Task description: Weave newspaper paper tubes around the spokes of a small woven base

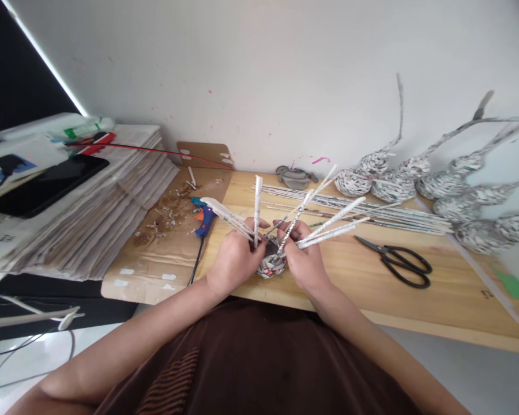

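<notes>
A small woven newspaper basket sits at the front of the wooden table, between my two hands. Several rolled paper sticks rise from its rim and fan out to both sides. My left hand is closed on the left side of the basket, its thumb by the upright sticks. Closed as well, my right hand grips the right side, where a printed paper stick passes by the fingers. The fingertips behind the sticks are partly hidden.
Black-handled scissors lie on the right. Loose paper sticks and a grey cloth lie behind. Gourd-shaped woven pieces line the wall. A blue glue gun rests on cardboard, beside stacked newspapers bearing a phone.
</notes>
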Demonstrator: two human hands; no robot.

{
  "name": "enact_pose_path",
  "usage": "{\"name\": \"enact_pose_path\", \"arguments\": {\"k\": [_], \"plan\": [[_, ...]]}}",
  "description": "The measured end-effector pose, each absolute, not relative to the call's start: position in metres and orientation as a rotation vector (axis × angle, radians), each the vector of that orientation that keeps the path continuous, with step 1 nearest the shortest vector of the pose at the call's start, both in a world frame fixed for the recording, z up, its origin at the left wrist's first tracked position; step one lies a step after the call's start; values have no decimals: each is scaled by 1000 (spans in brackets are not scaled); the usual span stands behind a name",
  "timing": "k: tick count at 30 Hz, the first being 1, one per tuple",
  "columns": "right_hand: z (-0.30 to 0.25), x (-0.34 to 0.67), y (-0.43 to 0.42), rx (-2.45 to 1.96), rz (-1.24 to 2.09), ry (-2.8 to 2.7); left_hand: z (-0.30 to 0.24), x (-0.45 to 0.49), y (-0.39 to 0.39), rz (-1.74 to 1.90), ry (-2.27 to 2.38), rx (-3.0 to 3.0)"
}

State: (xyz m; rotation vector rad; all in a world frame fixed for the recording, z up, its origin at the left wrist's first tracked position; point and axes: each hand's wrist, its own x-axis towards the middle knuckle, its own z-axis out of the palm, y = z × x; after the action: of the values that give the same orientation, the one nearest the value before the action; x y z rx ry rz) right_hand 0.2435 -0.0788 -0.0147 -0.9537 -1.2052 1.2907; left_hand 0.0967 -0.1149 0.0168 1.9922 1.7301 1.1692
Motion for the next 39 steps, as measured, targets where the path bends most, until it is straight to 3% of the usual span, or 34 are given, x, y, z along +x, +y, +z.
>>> {"name": "enact_pose_path", "arguments": {"k": [9, 20, 39], "plan": [[-15, 242, -96, -820, 1279, -1076, 18, 93, -113, 1109, 1790, 1970], [-25, 245, -90, -907, 1214, -1022, 8, 88, -111, 1288, 1602, 2107], [-43, 255, -106, -959, 1219, -992, 12, 90, -110, 1125, 1680, 2269]]}}
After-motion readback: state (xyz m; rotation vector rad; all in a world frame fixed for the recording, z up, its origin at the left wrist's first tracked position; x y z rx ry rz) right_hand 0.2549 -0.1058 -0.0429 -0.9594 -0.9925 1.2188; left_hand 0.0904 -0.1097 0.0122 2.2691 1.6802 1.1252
